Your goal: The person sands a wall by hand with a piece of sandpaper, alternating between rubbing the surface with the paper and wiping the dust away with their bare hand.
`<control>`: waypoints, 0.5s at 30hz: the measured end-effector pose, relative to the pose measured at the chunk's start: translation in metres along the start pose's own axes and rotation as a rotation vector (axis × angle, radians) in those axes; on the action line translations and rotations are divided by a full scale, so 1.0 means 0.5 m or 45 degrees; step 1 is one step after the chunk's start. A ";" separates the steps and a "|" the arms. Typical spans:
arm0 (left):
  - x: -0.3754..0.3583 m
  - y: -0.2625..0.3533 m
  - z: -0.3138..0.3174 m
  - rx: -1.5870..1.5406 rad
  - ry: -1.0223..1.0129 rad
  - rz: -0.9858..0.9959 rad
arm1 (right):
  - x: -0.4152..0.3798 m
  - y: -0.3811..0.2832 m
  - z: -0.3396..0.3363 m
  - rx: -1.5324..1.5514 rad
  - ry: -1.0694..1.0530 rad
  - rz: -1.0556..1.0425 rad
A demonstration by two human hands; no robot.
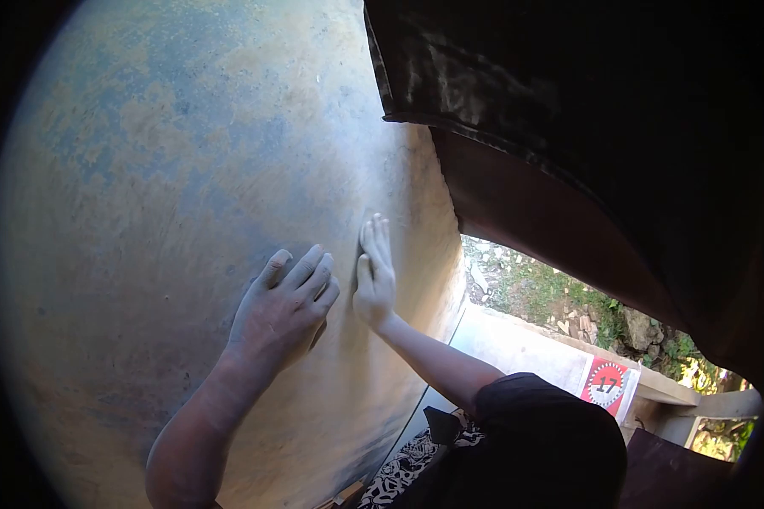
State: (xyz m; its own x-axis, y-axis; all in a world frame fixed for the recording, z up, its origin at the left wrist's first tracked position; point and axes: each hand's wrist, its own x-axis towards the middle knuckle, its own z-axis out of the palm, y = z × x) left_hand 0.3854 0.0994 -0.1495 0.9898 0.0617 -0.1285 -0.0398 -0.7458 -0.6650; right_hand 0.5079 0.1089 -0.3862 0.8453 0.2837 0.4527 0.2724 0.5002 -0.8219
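A broad plastered wall (170, 170), tan with blue-grey patches, fills the left of the head view. My left hand (284, 310), coated in grey dust, lies flat on it with the fingers pointing up and right. My right hand (373, 271) rests just to its right, also pressed flat against the wall with its fingers straight up. Neither hand holds anything. My right arm runs down to a black sleeve (543, 433).
A dark roof sheet (586, 110) hangs overhead at the upper right. Past the wall's edge are a pale concrete ledge (518, 343), a red sign marked 17 (606, 383), and grass with stones (560, 297). A black-and-white patterned cloth (412, 467) lies low.
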 end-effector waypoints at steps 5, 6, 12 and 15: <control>-0.003 -0.001 0.005 0.018 0.063 0.000 | -0.074 0.087 -0.052 -0.161 -0.191 -0.350; -0.005 -0.001 0.002 0.032 0.062 -0.004 | -0.067 0.122 -0.062 -0.149 -0.187 -0.358; -0.010 -0.002 -0.003 0.039 0.078 -0.017 | 0.099 0.082 -0.033 -0.160 0.014 -0.150; -0.024 0.005 0.000 0.073 0.129 -0.071 | 0.155 0.058 -0.021 -0.263 0.040 -0.037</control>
State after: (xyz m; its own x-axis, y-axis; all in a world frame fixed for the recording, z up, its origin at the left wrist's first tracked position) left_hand 0.3735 0.0968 -0.1494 0.9993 0.0324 -0.0169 0.0108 -0.7039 -0.7102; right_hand 0.5864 0.1366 -0.3784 0.8488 0.2439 0.4692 0.3829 0.3285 -0.8634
